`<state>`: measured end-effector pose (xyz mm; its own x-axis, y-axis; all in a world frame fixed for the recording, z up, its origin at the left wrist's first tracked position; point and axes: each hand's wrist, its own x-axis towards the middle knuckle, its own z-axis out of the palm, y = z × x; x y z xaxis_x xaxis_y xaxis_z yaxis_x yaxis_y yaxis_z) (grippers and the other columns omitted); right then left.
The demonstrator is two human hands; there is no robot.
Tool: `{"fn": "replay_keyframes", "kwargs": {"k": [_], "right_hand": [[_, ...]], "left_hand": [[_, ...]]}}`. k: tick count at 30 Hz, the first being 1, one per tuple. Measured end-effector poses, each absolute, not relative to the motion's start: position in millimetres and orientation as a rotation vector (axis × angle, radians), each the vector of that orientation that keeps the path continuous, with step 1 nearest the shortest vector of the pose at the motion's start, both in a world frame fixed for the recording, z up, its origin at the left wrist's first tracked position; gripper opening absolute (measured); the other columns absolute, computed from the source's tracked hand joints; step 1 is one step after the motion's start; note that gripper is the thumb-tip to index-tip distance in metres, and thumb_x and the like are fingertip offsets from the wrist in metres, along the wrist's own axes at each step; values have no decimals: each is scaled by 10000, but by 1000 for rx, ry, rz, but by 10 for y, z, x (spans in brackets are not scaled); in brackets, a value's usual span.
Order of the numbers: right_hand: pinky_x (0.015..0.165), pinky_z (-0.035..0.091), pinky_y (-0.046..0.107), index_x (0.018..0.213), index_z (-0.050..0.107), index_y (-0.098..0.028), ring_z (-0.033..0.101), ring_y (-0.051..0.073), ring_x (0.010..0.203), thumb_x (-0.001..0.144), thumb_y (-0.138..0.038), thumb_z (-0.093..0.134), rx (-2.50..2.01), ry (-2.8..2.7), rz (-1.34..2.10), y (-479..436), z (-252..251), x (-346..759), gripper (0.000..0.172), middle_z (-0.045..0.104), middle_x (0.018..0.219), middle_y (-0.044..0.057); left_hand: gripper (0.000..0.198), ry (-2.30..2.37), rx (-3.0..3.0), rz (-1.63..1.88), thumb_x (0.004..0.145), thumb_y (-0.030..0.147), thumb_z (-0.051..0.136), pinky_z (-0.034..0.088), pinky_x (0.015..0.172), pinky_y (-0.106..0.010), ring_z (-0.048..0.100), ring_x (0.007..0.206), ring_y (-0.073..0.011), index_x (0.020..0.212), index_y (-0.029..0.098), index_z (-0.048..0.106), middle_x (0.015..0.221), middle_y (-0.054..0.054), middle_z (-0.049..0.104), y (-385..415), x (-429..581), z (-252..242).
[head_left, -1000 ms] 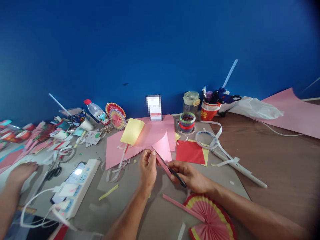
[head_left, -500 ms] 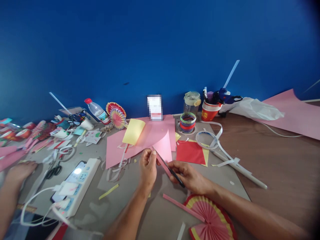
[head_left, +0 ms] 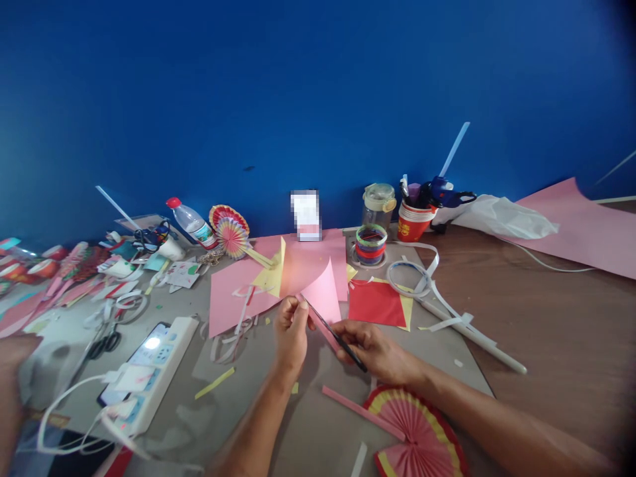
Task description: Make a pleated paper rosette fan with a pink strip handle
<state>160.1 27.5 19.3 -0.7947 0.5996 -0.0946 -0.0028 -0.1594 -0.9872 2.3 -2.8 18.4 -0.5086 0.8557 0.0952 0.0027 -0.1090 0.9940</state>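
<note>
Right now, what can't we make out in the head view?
Black scissors: finger loops mostly hidden by the right hand, head view.
Pink pleated fan: lower part cut off by the bottom edge, head view.
Upright screen: content pixelated, head view.
Co-worker's hand: blurred and cut off by the left edge, head view.

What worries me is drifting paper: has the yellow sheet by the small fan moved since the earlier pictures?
Yes: the yellow sheet has swung its top right, away from the small fan, baring a strip.
</note>
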Motion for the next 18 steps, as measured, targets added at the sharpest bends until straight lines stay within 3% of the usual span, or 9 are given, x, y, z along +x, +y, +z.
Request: {"fn": "replay_keyframes", "kwargs": {"k": [9, 18], "right_hand": [[511, 268, 215, 923, 607, -154, 331, 68, 537, 777, -338, 625, -637, -1649, 2055, 262, 142, 1594, 235, 449, 628, -52], [516, 326, 209, 880, 535, -176, 441, 69, 555, 717, -531, 690, -559, -1431, 2205, 249, 134, 1582, 421, 492, 646, -48]], "left_hand": [[315, 1498, 964, 1709, 785, 382, 600, 344, 493, -202, 393, 472, -77, 602, 197, 423, 520, 67, 417, -20, 27, 180], [267, 1461, 1024, 1591, 816, 357, 579, 342, 508, -211, 422, 482, -83, 638, 186, 479, 527, 64, 464, -68, 77, 184]]}}
